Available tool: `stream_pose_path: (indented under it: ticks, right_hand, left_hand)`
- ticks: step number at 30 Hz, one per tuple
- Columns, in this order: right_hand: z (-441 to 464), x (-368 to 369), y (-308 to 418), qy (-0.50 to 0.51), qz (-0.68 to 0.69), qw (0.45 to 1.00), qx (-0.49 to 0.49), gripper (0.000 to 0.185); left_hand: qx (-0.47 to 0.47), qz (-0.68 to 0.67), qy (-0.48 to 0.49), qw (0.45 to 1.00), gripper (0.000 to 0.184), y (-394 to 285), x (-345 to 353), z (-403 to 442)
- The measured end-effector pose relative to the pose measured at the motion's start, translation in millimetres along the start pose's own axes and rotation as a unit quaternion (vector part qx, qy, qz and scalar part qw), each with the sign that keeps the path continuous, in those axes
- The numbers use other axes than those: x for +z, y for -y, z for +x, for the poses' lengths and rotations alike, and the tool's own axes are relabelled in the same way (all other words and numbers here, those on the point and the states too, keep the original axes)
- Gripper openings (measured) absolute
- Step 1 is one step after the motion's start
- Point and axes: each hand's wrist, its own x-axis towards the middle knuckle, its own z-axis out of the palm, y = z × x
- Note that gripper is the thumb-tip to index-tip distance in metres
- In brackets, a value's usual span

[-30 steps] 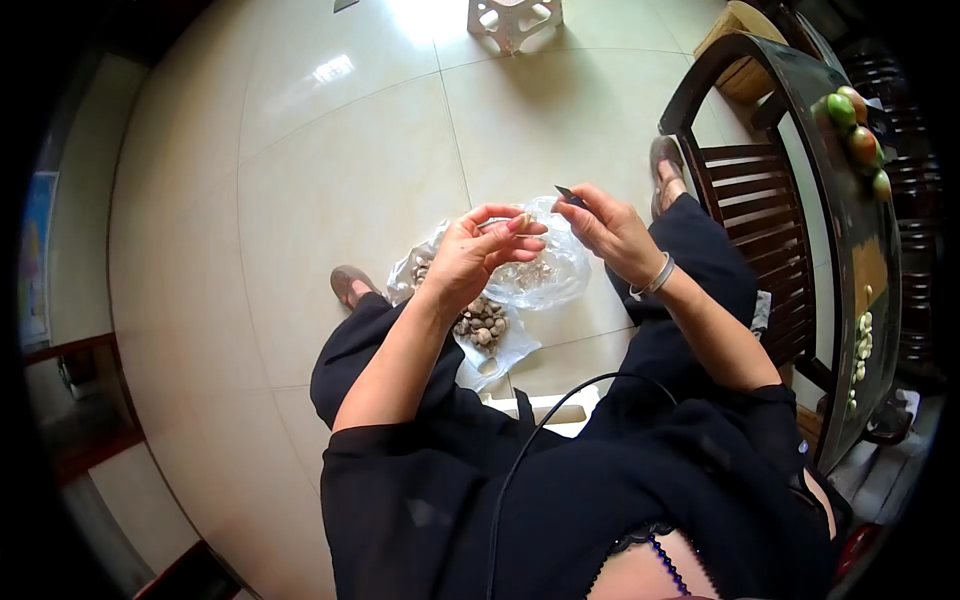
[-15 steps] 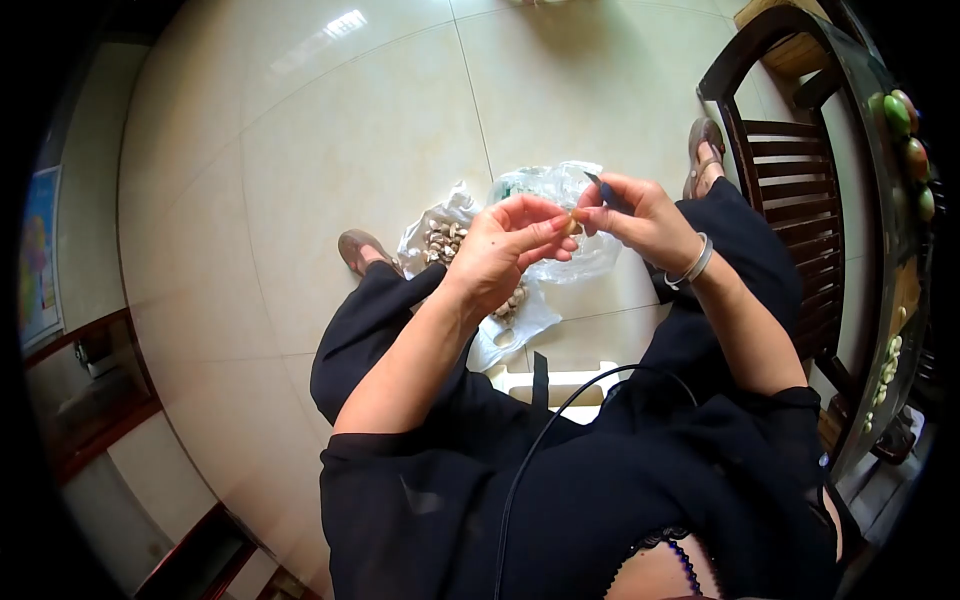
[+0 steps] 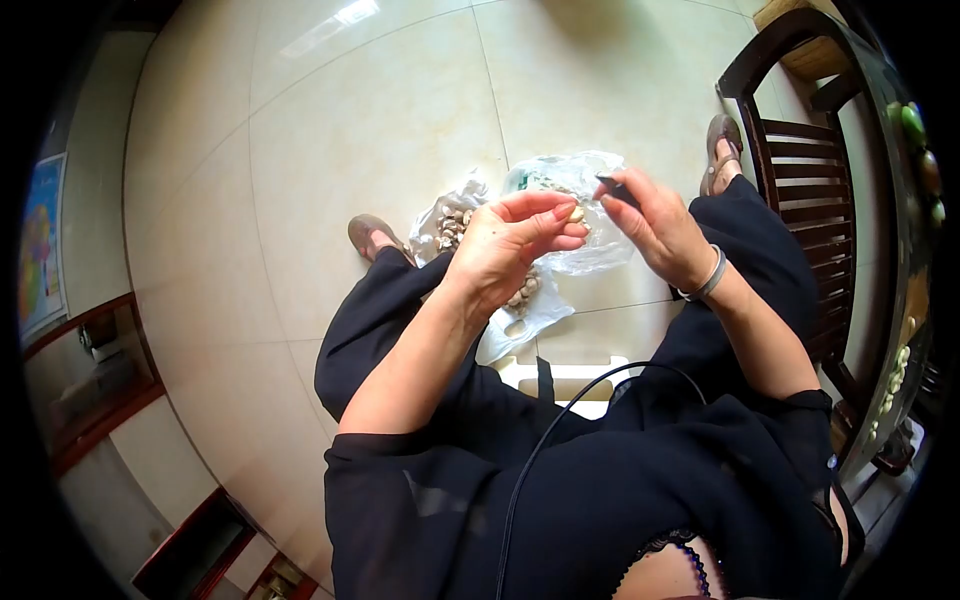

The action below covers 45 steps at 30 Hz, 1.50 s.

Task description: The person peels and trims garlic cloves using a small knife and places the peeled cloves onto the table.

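Observation:
Between the thumb and fingers of my left hand (image 3: 520, 240) is a small pale nut-like piece (image 3: 576, 214). My right hand (image 3: 660, 228) is closed on a small dark blade (image 3: 606, 183), a short way to the right of my left hand. Under both hands, a clear plastic bag (image 3: 600, 252) lies spread on the floor with small bits in it. A white bag (image 3: 540, 318) beside it holds many brownish, nut-like pieces (image 3: 453, 228), partly hidden by my left hand and wrist.
A dark wooden chair (image 3: 806, 195) stands at the right, beside a dark table edge with green and reddish fruit (image 3: 913, 125) and a row of pale pieces (image 3: 893, 385). Below the bags is a white stool (image 3: 575, 378). A black cable loops across my lap.
My right hand met my left at the small piece half a second ago and has now drawn away to the right with the blade. The view has also shifted.

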Motion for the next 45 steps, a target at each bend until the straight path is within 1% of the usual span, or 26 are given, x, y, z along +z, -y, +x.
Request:
stream_pose_path:
  ticks: [1, 3, 5, 7, 9, 13, 16, 20, 22, 25, 27, 40, 42, 45]
  right_hand:
    - [-1, 1, 0, 0.002, 0.001, 1.0, 0.0, 0.024]
    - [-4, 3, 1, 0.042, -0.051, 0.998, 0.007, 0.023]
    - [-3, 6, 2, 0.039, -0.051, 0.998, 0.0, 0.025]
    - [-3, 7, 3, 0.054, -0.093, 0.994, -0.023, 0.027]
    - [-2, 7, 2, 0.05, -0.088, 0.995, -0.027, 0.029]
    - [-3, 7, 1, 0.055, -0.068, 0.996, -0.025, 0.029]
    - [-2, 6, 5, 0.043, -0.047, 0.998, -0.026, 0.031]
    - [-1, 1, 12, 0.037, -0.048, 0.998, -0.014, 0.034]
    - [-4, 6, 3, 0.031, -0.035, 0.999, -0.015, 0.034]
    - [-5, 7, 2, 0.023, -0.021, 0.999, -0.014, 0.034]
    - [-5, 5, 3, 0.032, -0.061, 0.997, -0.019, 0.034]
    - [-5, 7, 7, 0.037, -0.114, 0.992, -0.027, 0.034]
    - [-5, 5, 8, 0.037, -0.151, 0.987, -0.047, 0.028]
    - [-5, 7, 7, 0.036, -0.182, 0.981, -0.051, 0.03]
  left_hand:
    - [0.0, -0.001, -0.002, 1.0, 0.024, 0, -1, -1]
    - [0.003, -0.013, 0.025, 1.0, 0.022, 1, -4, -2]
    - [0.007, -0.016, 0.033, 0.999, 0.021, 1, -4, -4]
    - [0.01, -0.019, 0.041, 0.999, 0.02, 2, -4, -5]
    - [0.012, -0.036, 0.071, 0.997, 0.019, 2, -4, -5]
    - [0.01, -0.048, 0.08, 0.996, 0.017, 5, -3, -4]
    - [0.019, -0.065, 0.112, 0.991, 0.017, 8, -2, -2]
    - [0.019, -0.094, 0.132, 0.987, 0.021, 11, 2, -2]
    - [0.013, -0.103, 0.142, 0.984, 0.024, 16, 2, -1]
    - [0.011, -0.105, 0.144, 0.984, 0.025, 18, 4, -1]
    - [0.007, -0.103, 0.142, 0.985, 0.025, 19, 5, -1]
    - [0.022, -0.075, 0.108, 0.991, 0.021, 20, 4, 0]
    - [0.024, -0.07, 0.1, 0.992, 0.021, 19, 4, 0]
    - [0.029, -0.06, 0.079, 0.995, 0.019, 19, 5, -1]
